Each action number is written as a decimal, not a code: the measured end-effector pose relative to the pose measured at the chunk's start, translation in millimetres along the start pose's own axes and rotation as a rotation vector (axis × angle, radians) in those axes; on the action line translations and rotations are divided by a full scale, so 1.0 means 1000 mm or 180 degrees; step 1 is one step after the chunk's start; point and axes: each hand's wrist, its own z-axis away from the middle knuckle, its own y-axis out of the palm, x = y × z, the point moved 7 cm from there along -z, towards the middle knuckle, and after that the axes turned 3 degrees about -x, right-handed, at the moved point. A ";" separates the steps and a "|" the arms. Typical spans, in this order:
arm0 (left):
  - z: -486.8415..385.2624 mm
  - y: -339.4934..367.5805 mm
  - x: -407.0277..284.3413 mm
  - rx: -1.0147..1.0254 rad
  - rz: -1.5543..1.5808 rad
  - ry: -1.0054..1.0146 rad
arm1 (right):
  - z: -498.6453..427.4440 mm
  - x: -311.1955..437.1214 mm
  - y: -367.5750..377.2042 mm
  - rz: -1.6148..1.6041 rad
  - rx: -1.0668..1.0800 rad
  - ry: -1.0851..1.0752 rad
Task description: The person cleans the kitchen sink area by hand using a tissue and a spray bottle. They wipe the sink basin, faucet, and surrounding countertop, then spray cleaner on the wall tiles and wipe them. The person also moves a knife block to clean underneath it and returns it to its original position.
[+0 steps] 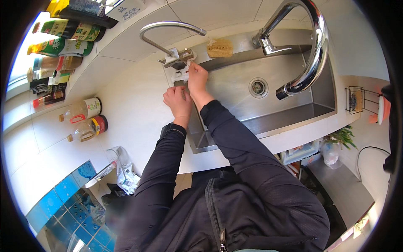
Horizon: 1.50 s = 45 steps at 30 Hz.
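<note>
My right hand (198,79) is at the base of a small gooseneck tap (171,58), its fingers pinching a crumpled white tissue or cloth (180,76) against the sink's left back corner. Just below it my left hand (178,101) is held with fingers curled over the left rim of the stainless steel sink (229,91). Whether anything sits inside those curled fingers is hidden. A yellow-brown sponge (219,48) lies on the back ledge, right of the small tap.
A large chrome tap (319,41) arches over the sink's right side, above the drain (258,88). Several sauce bottles (67,30) line the left sill; two oil bottles (83,110) stand below them. A wire rack (355,99) hangs on the right. Green vegetables (341,137) show below the counter.
</note>
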 end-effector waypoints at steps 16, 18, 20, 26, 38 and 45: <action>-0.002 0.001 -0.001 0.0069 -0.0073 -0.0096 | -0.007 0.030 -0.029 0.1035 0.0133 -0.0908; -0.001 0.001 -0.001 0.0117 -0.0065 -0.0105 | -0.010 0.037 -0.019 0.1381 0.0271 -0.1193; -0.001 -0.002 -0.002 0.0075 0.0053 -0.0109 | -0.006 0.040 -0.009 0.1949 0.0426 -0.1570; 0.000 -0.005 0.001 -0.0024 0.0275 -0.0221 | 0.014 0.032 -0.002 0.2763 0.0503 -0.1980; -0.001 -0.020 0.005 -0.0269 0.0825 -0.0444 | 0.027 0.036 0.008 0.3500 0.1052 -0.4113; 0.001 -0.021 0.011 -0.0332 0.1042 -0.0557 | 0.035 0.015 0.035 0.4489 0.1855 -0.3085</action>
